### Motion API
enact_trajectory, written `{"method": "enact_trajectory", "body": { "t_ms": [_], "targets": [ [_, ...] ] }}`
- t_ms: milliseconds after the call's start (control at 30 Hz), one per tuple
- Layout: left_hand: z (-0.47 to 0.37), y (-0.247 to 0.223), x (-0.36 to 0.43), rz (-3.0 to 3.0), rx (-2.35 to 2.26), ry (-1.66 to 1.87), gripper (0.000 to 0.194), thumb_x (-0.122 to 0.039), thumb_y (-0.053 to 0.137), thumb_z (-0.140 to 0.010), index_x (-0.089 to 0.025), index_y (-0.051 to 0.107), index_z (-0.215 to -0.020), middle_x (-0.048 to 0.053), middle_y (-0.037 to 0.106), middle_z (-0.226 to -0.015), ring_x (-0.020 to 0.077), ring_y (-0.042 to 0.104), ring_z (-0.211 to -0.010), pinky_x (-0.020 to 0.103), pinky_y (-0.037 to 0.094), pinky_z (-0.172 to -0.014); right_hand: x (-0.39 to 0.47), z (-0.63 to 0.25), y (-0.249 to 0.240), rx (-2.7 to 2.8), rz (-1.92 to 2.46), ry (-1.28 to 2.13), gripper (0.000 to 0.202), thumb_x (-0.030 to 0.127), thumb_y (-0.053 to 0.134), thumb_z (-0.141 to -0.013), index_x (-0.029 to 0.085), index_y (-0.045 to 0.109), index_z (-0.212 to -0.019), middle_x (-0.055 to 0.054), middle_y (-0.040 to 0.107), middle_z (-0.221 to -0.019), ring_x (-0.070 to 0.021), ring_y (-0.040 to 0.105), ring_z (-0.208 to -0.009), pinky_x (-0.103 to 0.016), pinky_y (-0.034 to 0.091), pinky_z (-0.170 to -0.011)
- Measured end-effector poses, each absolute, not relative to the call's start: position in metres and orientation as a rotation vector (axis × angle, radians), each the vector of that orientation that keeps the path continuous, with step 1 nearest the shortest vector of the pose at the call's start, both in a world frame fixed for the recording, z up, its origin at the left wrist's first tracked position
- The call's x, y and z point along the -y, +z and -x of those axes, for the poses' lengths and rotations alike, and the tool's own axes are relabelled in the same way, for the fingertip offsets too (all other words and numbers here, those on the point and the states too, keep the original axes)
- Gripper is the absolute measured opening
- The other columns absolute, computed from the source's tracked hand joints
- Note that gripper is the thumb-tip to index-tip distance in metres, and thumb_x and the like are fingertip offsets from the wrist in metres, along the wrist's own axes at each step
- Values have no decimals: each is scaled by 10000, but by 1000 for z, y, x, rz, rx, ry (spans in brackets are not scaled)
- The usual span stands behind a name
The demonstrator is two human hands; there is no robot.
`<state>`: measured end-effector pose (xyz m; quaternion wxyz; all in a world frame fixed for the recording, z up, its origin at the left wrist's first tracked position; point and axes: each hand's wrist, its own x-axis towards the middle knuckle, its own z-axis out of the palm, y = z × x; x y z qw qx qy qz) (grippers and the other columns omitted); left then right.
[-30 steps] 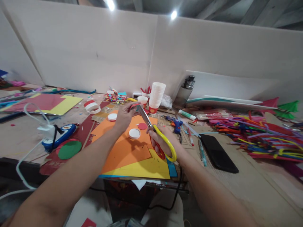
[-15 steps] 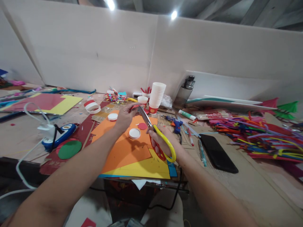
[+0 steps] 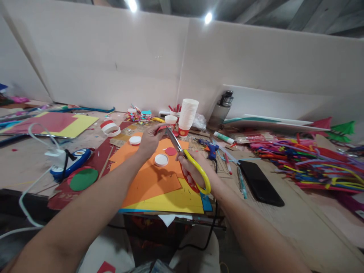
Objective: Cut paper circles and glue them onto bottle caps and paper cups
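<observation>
My right hand (image 3: 192,167) grips a pair of scissors (image 3: 196,168) with one yellow and one red handle, its blades pointing up and left. The blade tips reach a small red piece (image 3: 162,129) pinched in the fingers of my left hand (image 3: 149,142); it looks like paper, though the fingers cover most of it. Below the hands lie orange sheets (image 3: 153,189) over a yellow sheet (image 3: 182,201). On the orange rest a white round cup base (image 3: 161,160), another white one (image 3: 135,140) and a red paper disc (image 3: 171,151).
Behind my hands stands a stack of paper cups (image 3: 188,115). To the right are a blue glue gun (image 3: 212,150), a black phone (image 3: 260,182) and a pile of pipe cleaners (image 3: 313,163). A green disc (image 3: 83,179) and a blue device (image 3: 71,165) lie left.
Both hands stay almost in place, with the scissor blades still at the red piece. The view has shifted very slightly.
</observation>
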<state>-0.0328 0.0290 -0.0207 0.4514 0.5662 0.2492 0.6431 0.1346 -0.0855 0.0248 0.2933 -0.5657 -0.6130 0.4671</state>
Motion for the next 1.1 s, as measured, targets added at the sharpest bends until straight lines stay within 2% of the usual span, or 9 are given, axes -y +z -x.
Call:
{"method": "enact_trajectory", "body": {
  "t_ms": [200,333,500,600,700,800,933,1100],
  "targets": [
    [31,-18,-26,-1378,-606,1581,257,-316,696,-772,-170,666,-982,80,730,-1000,208,706,-931,398,605,-819,80,-135,21,1648,1469,1226,155,357,478,-879,225,541,-932,109,418,-460,-70,389,-291,-155,305,-273],
    [34,-15,-25,-1340,-687,1603,228,-289,701,-748,-180,591,-915,43,712,-904,175,700,-835,305,615,-651,78,-139,19,1727,1382,1227,154,369,524,-874,222,486,-851,106,421,-473,-54,382,-307,-144,311,-297],
    [41,-12,-28,-1340,-880,1614,259,-303,734,-669,-165,604,-844,28,691,-817,144,657,-677,195,500,-436,78,-147,18,1811,1349,1252,242,456,517,-886,218,519,-925,94,447,-487,-69,390,-335,-164,313,-317],
    [44,-10,-28,-1280,-892,1528,296,-332,734,-660,-155,618,-866,33,693,-767,146,657,-622,177,406,-390,72,-154,18,1907,1371,1020,270,463,513,-887,203,571,-931,57,522,-546,-88,445,-407,-186,362,-390],
    [45,-8,-27,-1222,-831,1410,308,-345,745,-654,-142,622,-851,39,688,-708,139,649,-572,175,327,-383,61,-165,18,1985,1404,537,212,353,547,-873,185,651,-951,-33,691,-797,-137,601,-660,-222,451,-599],
    [45,-6,-25,-1143,-802,1367,331,-351,778,-623,-148,610,-825,17,665,-647,105,591,-485,173,281,-374,52,-176,17,2081,1417,284,277,252,534,-869,196,681,-1097,-78,736,-1027,-185,659,-854,-260,459,-748],
    [45,-3,-24,-1101,-785,1341,343,-357,789,-605,-156,599,-809,12,655,-636,90,563,-455,167,269,-370,52,-179,14,2192,1476,179,350,270,540,-883,212,656,-1207,-102,735,-1093,-221,667,-964,-261,462,-779],
    [45,-1,-22,-1121,-790,1320,345,-353,798,-594,-159,597,-795,4,644,-622,91,565,-451,166,274,-370,55,-174,13,2232,1549,83,370,319,541,-895,225,645,-1237,-108,734,-1086,-234,663,-982,-267,478,-790]
  ]
}}
